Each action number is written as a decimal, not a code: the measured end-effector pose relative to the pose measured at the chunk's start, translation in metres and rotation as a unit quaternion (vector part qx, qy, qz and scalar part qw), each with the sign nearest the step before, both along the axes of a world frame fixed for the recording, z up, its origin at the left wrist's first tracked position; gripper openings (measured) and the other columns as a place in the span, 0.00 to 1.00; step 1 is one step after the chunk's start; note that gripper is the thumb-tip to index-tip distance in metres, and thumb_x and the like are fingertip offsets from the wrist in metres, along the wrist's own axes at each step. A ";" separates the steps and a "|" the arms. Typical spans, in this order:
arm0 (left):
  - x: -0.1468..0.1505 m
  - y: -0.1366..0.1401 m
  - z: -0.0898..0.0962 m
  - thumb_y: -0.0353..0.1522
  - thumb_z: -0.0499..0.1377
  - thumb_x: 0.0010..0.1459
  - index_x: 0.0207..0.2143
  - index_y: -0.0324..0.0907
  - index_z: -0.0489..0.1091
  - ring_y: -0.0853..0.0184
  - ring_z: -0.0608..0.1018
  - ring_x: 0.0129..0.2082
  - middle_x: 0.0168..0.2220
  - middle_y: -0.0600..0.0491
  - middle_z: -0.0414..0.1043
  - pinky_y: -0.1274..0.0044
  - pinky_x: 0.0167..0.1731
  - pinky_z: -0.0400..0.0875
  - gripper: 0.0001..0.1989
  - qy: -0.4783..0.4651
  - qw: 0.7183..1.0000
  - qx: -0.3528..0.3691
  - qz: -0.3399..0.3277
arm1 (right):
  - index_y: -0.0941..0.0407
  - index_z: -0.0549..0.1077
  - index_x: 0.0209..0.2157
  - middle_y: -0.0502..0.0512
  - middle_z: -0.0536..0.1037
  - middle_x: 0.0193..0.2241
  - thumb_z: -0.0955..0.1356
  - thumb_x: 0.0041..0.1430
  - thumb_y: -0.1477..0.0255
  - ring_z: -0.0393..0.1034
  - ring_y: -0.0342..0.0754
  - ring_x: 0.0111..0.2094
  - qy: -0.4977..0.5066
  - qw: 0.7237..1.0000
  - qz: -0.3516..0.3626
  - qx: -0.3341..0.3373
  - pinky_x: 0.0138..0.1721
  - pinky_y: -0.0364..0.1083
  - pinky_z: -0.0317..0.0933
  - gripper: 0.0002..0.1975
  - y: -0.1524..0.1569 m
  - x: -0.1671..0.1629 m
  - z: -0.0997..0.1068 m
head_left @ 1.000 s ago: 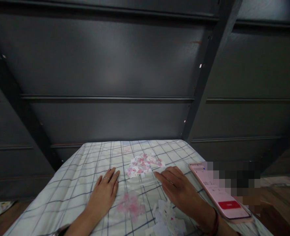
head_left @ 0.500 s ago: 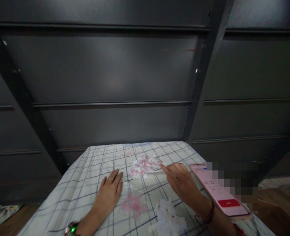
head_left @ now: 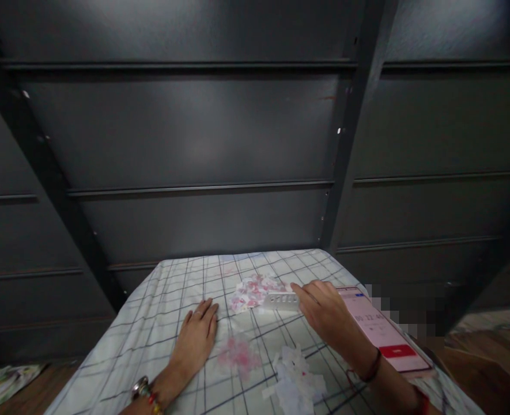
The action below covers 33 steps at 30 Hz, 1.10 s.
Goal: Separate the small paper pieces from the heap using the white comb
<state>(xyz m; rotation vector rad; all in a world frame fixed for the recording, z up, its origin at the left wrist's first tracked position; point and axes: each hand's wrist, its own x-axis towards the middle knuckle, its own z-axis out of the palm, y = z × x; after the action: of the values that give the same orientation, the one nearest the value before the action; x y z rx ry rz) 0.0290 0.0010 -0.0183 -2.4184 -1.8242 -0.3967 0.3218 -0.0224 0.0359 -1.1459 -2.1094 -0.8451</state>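
Note:
My left hand [head_left: 197, 334] lies flat on the checked cloth [head_left: 181, 282], fingers stretched out and a ring on one of them. Closed round one end of a white strip with a row of holes [head_left: 282, 301] is my right hand [head_left: 319, 305]; the strip's exact kind is not clear. The strip is at the near right edge of a pile of white and pink paper scraps [head_left: 255, 289]. Between my hands, closer to me, lies a small heap of pink scraps [head_left: 239, 356]. A heap of white paper scraps [head_left: 298, 380] is below my right wrist.
A pink phone [head_left: 378, 328] with a running timer and a red button lies at the table's right edge, beside my right forearm. A dark panelled metal wall [head_left: 203, 127] stands behind the table. Colourful bags or papers [head_left: 8, 380] are on the floor at left.
The strip in my right hand has turned from edge-on, so its face with holes now shows. My left hand stays flat on the cloth. The view has shifted slightly.

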 end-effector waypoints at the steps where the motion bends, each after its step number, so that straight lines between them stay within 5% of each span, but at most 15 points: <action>1: -0.001 0.001 -0.001 0.29 0.43 0.63 0.52 0.38 0.66 0.59 0.65 0.56 0.56 0.44 0.64 0.63 0.53 0.59 0.20 -0.005 1.000 0.005 -0.002 | 0.61 0.71 0.40 0.54 0.71 0.24 0.59 0.57 0.82 0.60 0.47 0.28 0.003 1.000 0.005 -0.009 0.31 0.46 0.50 0.13 0.000 0.001 0.002; 14: -0.010 0.004 -0.014 0.32 0.39 0.64 0.51 0.35 0.66 0.57 0.66 0.55 0.56 0.41 0.63 0.63 0.52 0.63 0.22 -0.016 0.997 0.064 -0.042 | 0.58 0.71 0.40 0.52 0.70 0.26 0.60 0.56 0.82 0.59 0.45 0.28 0.024 0.992 0.096 -0.075 0.31 0.45 0.53 0.13 -0.004 0.003 0.007; 25: 0.006 0.032 0.010 0.34 0.45 0.62 0.52 0.34 0.64 0.54 0.67 0.54 0.53 0.39 0.66 0.66 0.47 0.66 0.20 0.028 0.998 0.048 0.019 | 0.56 0.68 0.42 0.52 0.69 0.26 0.59 0.56 0.82 0.58 0.46 0.30 0.048 0.984 0.146 -0.085 0.31 0.45 0.53 0.15 0.003 0.025 0.008; 33: 0.010 0.039 -0.018 0.34 0.43 0.63 0.54 0.31 0.59 0.51 0.64 0.55 0.54 0.34 0.62 0.61 0.49 0.63 0.22 -0.016 0.996 0.093 0.004 | 0.56 0.68 0.38 0.50 0.68 0.23 0.60 0.54 0.82 0.59 0.44 0.27 0.074 0.973 0.187 -0.117 0.29 0.44 0.53 0.13 0.001 0.040 0.017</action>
<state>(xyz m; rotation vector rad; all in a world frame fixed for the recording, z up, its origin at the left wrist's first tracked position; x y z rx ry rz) 0.0392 0.0397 -0.0358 -2.2927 -1.7227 -0.5793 0.3617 -0.0217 0.0534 -0.8485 -2.2410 -0.3340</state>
